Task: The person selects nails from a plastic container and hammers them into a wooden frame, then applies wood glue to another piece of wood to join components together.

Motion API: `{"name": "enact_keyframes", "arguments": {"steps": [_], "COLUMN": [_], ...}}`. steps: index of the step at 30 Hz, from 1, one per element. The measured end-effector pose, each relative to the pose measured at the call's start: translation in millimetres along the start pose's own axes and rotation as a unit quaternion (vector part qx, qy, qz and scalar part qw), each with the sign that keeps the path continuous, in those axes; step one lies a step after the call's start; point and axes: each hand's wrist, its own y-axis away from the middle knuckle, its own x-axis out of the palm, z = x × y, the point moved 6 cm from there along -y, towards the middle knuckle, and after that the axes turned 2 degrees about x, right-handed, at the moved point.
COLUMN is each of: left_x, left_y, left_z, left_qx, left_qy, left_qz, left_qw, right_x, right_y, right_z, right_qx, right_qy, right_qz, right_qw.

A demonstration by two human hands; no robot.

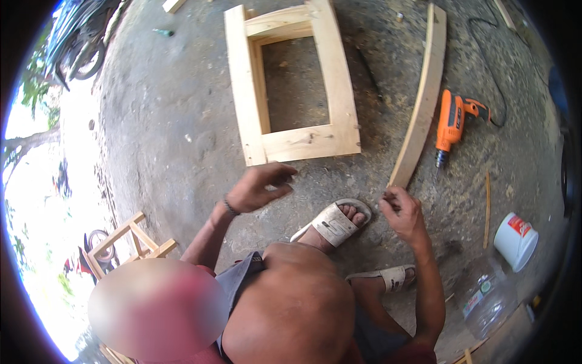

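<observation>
A pale wooden frame [297,143] of joined boards lies on the concrete floor ahead of me. My left hand [262,187], with a dark band at its wrist, hovers just off the frame's near edge; its thumb and fingers are apart with nothing visible between them. At the near end of a long wooden board [421,103], my right hand [402,213] is closed in a pinch. Whatever is between those fingertips is too small to make out. An orange corded drill [450,121] rests right of the board, its chuck toward me.
A thin wooden stick [487,209], a white bucket [515,241] and a clear plastic bottle [490,303] are at the right. More wooden framing [130,236] stands at the left. My sandalled foot [339,221] is between my hands. A small green object [162,32] lies far left.
</observation>
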Motion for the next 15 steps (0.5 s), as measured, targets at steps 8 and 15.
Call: {"name": "enact_keyframes", "arguments": {"steps": [8,15], "left_x": [-67.4,-49.3], "left_y": [45.4,52.3], "left_z": [79.1,99.4], "left_qx": [0.036,0.017], "left_qy": [0.148,0.086], "left_qz": [-0.379,-0.462], "left_qw": [0.913,0.882], "right_x": [104.7,194.3], "right_y": [-111.0,-160.3], "right_z": [152.7,158.1], "right_qx": [-0.229,-0.229], "right_qy": [-0.131,-0.072], "right_qz": [0.034,0.03], "right_qw": [0.964,0.97]}}
